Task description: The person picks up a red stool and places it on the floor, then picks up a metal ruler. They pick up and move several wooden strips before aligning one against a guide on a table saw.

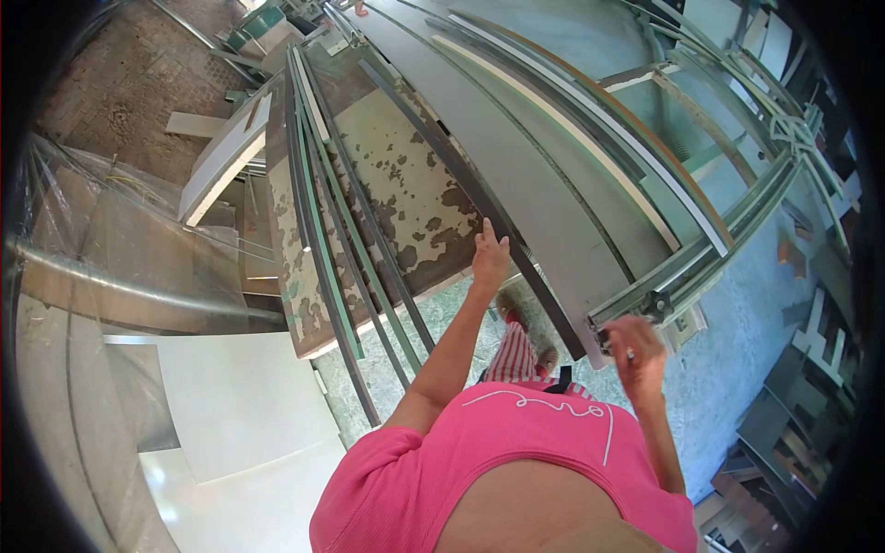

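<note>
My left hand [490, 253] reaches forward with its fingers extended, and the fingertips touch the edge of a long dark metal bar [466, 175]. That bar lies along the left side of a wide grey panel [553, 221]. On the right, my right hand [636, 353] is raised beside the near corner of a metal rail frame [701, 267]. Its fingers are curled together and slightly blurred; what they hold, if anything, cannot be made out. A small dark fitting [657, 302] sits on the frame just beyond this hand.
Several long metal profiles [346, 230] lie across a worn, paint-flaked table [406, 175] on the left. White sheets [235, 396] lie at lower left. Metal offcuts [793, 405] are piled at far right. More strips [562, 120] rest on the grey panel.
</note>
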Tool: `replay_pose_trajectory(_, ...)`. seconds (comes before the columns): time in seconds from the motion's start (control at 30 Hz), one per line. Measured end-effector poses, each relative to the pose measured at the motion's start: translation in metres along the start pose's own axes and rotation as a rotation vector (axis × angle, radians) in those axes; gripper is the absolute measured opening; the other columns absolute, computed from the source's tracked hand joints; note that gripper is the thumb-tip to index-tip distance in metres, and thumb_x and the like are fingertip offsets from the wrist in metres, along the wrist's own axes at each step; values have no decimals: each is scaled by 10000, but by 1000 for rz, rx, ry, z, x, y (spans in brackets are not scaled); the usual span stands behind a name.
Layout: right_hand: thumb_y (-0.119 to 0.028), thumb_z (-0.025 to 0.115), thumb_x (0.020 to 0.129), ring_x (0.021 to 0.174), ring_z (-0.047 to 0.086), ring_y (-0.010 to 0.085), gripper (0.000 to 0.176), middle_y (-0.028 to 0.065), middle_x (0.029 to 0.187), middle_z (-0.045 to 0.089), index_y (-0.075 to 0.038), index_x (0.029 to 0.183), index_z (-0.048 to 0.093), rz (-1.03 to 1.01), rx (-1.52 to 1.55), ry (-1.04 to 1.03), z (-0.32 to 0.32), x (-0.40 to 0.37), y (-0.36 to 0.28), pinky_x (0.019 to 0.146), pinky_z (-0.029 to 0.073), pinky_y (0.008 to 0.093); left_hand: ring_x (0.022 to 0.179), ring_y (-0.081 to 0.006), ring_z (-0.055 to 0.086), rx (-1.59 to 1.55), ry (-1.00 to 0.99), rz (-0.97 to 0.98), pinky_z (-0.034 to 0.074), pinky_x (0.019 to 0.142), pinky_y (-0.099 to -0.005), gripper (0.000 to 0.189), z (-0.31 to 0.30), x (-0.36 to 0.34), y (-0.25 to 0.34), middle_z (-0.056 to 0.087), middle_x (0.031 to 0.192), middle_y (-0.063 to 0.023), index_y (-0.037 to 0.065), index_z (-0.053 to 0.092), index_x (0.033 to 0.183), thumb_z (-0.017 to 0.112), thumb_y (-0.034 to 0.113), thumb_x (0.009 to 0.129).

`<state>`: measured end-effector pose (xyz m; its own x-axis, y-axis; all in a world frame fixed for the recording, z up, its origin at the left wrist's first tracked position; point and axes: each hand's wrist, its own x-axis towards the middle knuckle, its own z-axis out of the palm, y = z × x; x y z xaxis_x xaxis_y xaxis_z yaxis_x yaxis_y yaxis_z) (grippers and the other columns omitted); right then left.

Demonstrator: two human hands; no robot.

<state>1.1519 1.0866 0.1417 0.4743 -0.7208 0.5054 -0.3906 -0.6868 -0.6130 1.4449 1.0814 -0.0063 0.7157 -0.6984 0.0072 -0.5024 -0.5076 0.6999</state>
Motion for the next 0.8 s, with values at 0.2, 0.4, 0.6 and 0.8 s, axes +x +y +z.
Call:
replay_pose_trajectory(0.2,-260,621,760,777,599,264,329,81,901,590,-118,1046,543,93,-169,-543,27,-43,16,624,479,360,999,-395,485,-51,-36,31,412,844,-420,555,-15,25,-8,431,1113,-259,-21,361,1236,542,280,806)
replay_pose_trajectory(0.4,-296,625,751,810,594,309,536,128,997,543,-86,1193,407,173,-302,-705,52,-30,12,661,474,390,1006,-385,471,-6,168,56,408,854,-408,550,-15,71,-2,435,1091,-238,-50,379,1207,569,255,790)
replay_pose_trajectory(0.6,-298,650,726,804,590,326,570,158,948,527,-70,1180,391,154,-360,-812,80,-18,13,653,479,390,1013,-378,469,24,143,11,406,863,-397,583,-11,82,-12,417,1108,-245,-62,372,1211,581,269,780)
replay_pose_trajectory(0.8,-293,660,716,799,596,298,598,139,1025,477,-103,1202,368,84,-450,-732,94,-24,18,657,491,370,1110,-387,417,-6,68,-118,365,925,-398,703,-23,75,1,387,1192,-292,-87,254,1270,575,308,786)
